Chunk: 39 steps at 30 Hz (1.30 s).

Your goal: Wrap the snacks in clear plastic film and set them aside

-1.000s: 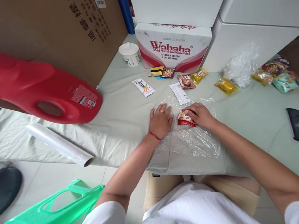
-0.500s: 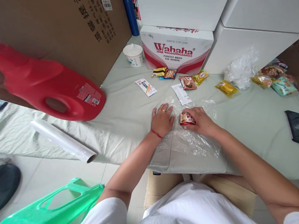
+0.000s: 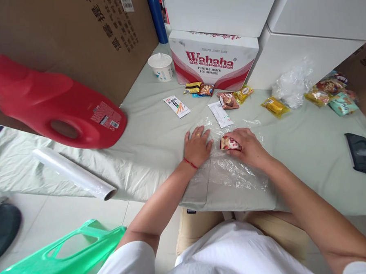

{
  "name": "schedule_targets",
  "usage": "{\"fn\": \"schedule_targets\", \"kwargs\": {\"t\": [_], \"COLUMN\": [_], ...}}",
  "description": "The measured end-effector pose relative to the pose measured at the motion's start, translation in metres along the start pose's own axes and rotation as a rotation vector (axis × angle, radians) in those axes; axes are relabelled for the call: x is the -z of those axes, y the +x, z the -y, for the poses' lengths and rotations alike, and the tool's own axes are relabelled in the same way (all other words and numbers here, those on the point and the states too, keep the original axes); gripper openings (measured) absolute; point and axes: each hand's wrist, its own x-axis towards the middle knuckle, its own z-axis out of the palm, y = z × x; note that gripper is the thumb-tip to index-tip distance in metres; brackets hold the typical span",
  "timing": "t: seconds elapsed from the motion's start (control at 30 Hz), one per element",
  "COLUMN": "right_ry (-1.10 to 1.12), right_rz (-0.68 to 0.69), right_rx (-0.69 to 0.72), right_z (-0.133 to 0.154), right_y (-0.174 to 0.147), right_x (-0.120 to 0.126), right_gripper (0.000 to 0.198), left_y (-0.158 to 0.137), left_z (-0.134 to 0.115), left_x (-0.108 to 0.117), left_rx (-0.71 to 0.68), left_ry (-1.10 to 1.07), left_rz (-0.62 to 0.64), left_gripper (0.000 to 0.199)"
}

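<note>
A small red and cream snack packet [image 3: 229, 142] is gripped in my right hand [image 3: 248, 148], fingers over its right side. It sits above a sheet of clear plastic wrap [image 3: 234, 173] spread on the cloth-covered table. My left hand [image 3: 197, 145] lies flat with fingers spread, on the left edge of that wrap, holding nothing. Just beyond my hands are a white packet [image 3: 220, 114], a brown snack packet [image 3: 228, 100] and a white packet with orange sticks printed on it [image 3: 177, 106].
A Wahaba-type carton printed "Wahaha" [image 3: 215, 59] stands at the back beside a paper cup [image 3: 161, 67]. Left are a red jug [image 3: 61, 106] and a plastic wrap roll [image 3: 74, 173]. Crumpled clear plastic [image 3: 292, 84], several snacks [image 3: 342, 103] and a phone [image 3: 361, 154] lie right.
The packet in my right hand has tilted slightly, showing more of its cream face. My left hand stays flat in place. The whole view has shifted slightly.
</note>
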Motion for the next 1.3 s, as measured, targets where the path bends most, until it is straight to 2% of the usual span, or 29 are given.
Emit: {"fn": "schedule_targets", "kwargs": {"t": [0.13,0.27,0.4,0.5,0.57,0.67,0.73,0.8,0.87,0.93,1.1,1.2,1.3], "right_ry": [-0.021,0.070,0.242,0.303,0.304,0.290,0.287,0.281,0.278,0.288,0.351,0.394,0.448], "right_rz": [0.093,0.023,-0.040,0.010,0.038,-0.018,-0.084,-0.127,-0.134,-0.108,-0.004,0.015,0.040], "right_rx": [0.026,0.060,0.034,0.017,0.037,0.035,0.032,0.044,0.057,0.064,0.023,-0.083,-0.208], "right_z": [0.000,-0.004,-0.004,0.000,-0.001,-0.005,-0.007,-0.007,-0.006,-0.005,-0.011,-0.021,-0.034], "right_y": [0.006,-0.009,-0.064,-0.114,-0.141,-0.162,-0.166,-0.165,-0.165,-0.165,-0.152,-0.123,-0.086], "right_x": [-0.015,-0.002,0.025,0.026,0.017,-0.001,-0.009,-0.013,-0.012,-0.006,0.025,0.047,0.059], "right_gripper": [0.057,0.071,0.044,0.032,0.034,0.029,0.020,0.017,0.018,0.018,0.022,0.027,0.033], "left_y": [0.002,0.006,-0.002,-0.028,-0.053,-0.089,-0.107,-0.120,-0.129,-0.135,-0.126,-0.100,-0.061], "left_z": [0.008,0.020,0.017,0.012,0.014,0.030,0.044,0.055,0.060,0.060,0.054,0.054,0.057], "left_x": [-0.006,-0.004,0.020,0.041,0.049,0.046,0.038,0.029,0.023,0.020,0.032,0.046,0.054], "left_rx": [0.018,0.011,0.006,-0.042,-0.138,-0.372,-0.437,-0.451,-0.461,-0.470,-0.446,-0.397,-0.331], "left_ry": [-0.044,-0.100,-0.102,-0.147,-0.207,-0.236,-0.190,-0.149,-0.153,-0.190,-0.315,-0.360,-0.421], "left_rz": [-0.058,-0.169,-0.369,-0.462,-0.383,-0.079,0.045,0.079,0.048,-0.007,-0.042,-0.013,0.019], "left_gripper": [0.047,0.045,0.036,0.033,0.032,0.041,0.049,0.037,0.021,0.020,0.015,0.017,0.020]}}
